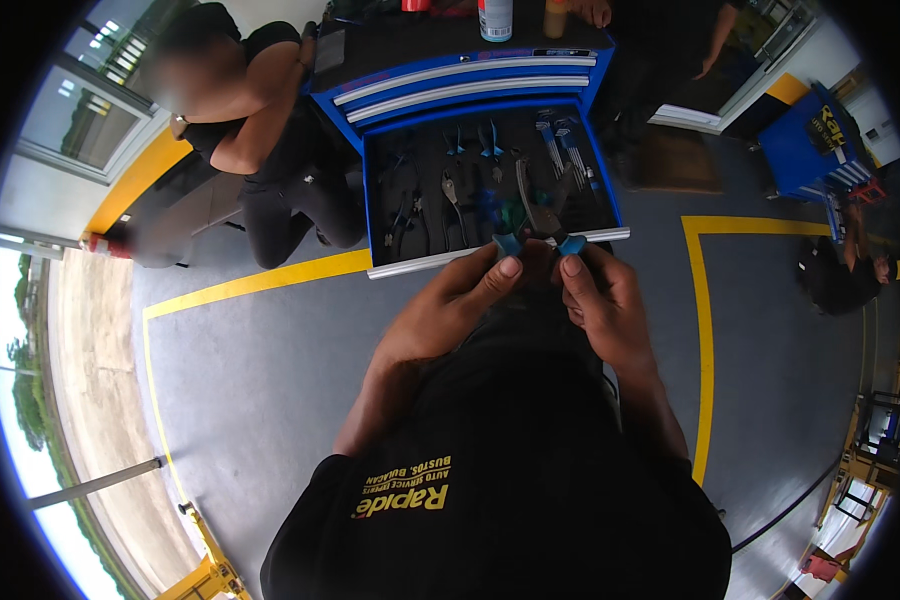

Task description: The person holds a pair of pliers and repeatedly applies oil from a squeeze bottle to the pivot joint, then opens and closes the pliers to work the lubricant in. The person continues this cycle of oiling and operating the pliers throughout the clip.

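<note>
In front of me, over the open drawer's front edge, I hold a pair of shears (542, 219) with blue-ended handles. Their two long metal jaws point away from me and are spread apart. My left hand (460, 298) grips one handle, its thumb along the blue end. On the other handle my right hand (608, 300) has its fingers curled, thumb on top. Beyond them, the dark-lined drawer (490, 258) holds pliers (454, 205) at its middle, blue-handled pliers (490, 140) farther back and a row of hex keys (568, 150) at the right.
The drawer belongs to a blue tool cabinet (460, 75) with a spray can (495, 20) on top. A person (260, 130) crouches at its left, arms folded; another (675, 60) stands behind right. A second blue cabinet (805, 150) stands far right. Yellow lines (705, 330) mark the grey floor.
</note>
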### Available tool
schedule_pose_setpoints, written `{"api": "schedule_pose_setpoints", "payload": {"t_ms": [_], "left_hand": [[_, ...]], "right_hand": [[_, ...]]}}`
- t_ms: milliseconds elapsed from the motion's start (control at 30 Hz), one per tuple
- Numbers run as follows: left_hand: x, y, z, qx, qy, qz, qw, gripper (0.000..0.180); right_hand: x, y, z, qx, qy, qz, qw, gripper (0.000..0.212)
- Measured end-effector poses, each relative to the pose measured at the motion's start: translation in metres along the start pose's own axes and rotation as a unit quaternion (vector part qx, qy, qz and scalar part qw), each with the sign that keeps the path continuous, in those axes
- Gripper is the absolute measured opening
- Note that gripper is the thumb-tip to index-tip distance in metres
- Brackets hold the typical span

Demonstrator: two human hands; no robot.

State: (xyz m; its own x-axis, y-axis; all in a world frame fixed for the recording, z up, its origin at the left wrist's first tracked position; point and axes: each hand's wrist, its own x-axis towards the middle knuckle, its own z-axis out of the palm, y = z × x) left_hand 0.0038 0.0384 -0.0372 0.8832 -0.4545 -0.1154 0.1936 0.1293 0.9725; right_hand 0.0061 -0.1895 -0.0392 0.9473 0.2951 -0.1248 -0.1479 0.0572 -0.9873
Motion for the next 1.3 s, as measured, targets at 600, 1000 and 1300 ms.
{"api": "schedule_pose_setpoints", "payload": {"t_ms": [600,1000,1300], "left_hand": [[0.012,-0.008,0.030,0.043,0.129,0.042,0.990,0.062],[0.015,-0.021,0.030,-0.067,0.117,0.058,0.989,0.057],[0.008,-0.015,0.035,-0.078,0.179,0.037,0.980,0.056]], "right_hand": [[-0.006,0.002,0.027,-0.112,0.055,-0.100,0.987,0.031],[-0.004,0.007,-0.008,-0.259,0.239,-0.192,0.916,0.020],[-0.003,0.006,0.022,-0.181,0.063,-0.183,0.964,0.033]]}}
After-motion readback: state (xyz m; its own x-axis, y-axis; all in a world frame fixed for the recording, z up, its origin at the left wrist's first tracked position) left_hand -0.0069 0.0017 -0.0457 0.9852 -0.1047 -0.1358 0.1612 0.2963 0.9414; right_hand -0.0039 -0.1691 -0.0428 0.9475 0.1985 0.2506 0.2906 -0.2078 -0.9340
